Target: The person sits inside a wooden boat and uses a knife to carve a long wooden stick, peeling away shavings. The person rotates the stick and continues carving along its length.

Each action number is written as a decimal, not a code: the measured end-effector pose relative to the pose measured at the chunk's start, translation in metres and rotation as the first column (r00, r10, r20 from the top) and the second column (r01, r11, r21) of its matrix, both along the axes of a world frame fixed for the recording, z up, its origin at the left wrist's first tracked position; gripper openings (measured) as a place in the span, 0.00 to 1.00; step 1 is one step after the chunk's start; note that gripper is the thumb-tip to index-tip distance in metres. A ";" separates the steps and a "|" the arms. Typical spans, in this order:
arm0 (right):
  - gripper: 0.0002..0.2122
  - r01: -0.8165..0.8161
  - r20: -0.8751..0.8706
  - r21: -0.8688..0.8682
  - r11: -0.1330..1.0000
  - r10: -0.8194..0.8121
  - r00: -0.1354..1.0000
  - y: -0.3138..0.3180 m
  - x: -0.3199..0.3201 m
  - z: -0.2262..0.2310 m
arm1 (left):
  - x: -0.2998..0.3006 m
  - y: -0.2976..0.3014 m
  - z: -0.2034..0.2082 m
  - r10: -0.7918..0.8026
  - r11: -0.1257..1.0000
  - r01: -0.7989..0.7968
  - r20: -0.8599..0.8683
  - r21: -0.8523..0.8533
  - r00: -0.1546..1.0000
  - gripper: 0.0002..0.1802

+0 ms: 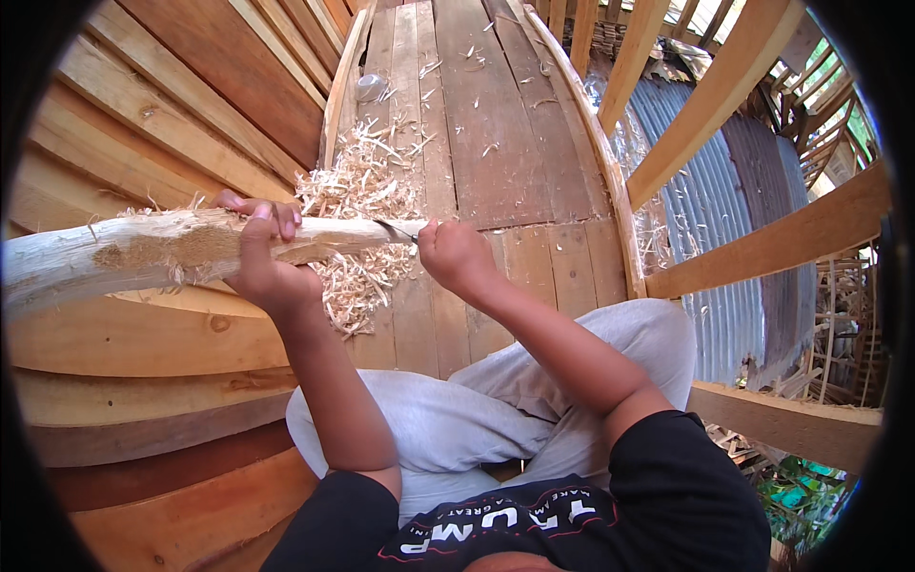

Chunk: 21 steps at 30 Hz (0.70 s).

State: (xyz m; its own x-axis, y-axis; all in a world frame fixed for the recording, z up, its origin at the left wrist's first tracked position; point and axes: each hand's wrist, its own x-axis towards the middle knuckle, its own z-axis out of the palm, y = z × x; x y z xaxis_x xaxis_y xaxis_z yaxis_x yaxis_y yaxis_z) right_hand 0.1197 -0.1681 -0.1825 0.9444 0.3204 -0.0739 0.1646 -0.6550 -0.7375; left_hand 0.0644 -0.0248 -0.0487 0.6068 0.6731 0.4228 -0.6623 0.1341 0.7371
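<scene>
A long, pale, peeled wooden pole [191, 238] comes in from the left edge and tapers toward the middle of the view. My left hand [267, 253] is wrapped round it from below, with the thumb on the near side and the fingertips over the top. In my closed right hand [453, 253] is a knife, its handle mostly hidden by the fingers. The dark knife blade [393, 230] lies against the pole near its thin right end. Rough brown patches and raised fibres show on the pole close to my left hand.
Curled wood shavings [367, 186] are heaped on the plank floor [491, 143] beyond and below the pole. A small clear container [370, 88] stands farther off. Wooden boards form a wall [152, 343] at left; slatted railing [762, 238] and corrugated metal sheets [701, 191] are at right.
</scene>
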 end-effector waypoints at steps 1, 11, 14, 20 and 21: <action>0.25 -0.004 -0.007 -0.009 1.000 0.004 1.000 0.001 -0.002 0.003 | 0.000 0.005 -0.001 0.002 1.000 -0.002 0.002 -0.019 1.000 0.14; 0.30 -0.309 -0.189 0.145 0.940 0.333 0.924 -0.022 0.017 0.027 | -0.025 0.024 0.024 -0.213 0.942 0.209 -0.011 0.261 0.977 0.29; 0.31 -0.234 -0.250 0.095 0.968 0.251 0.935 -0.021 0.022 0.011 | -0.024 0.018 0.019 -0.337 0.924 0.314 0.079 0.219 0.938 0.21; 0.30 -0.088 -0.114 0.024 0.996 0.090 0.989 -0.013 -0.008 0.045 | -0.023 0.003 0.018 -0.486 0.849 0.442 0.099 0.291 0.868 0.16; 0.29 -0.093 -0.097 0.041 0.995 0.097 0.991 -0.013 -0.013 0.058 | -0.026 0.003 0.019 -0.503 0.831 0.460 0.067 0.312 0.862 0.17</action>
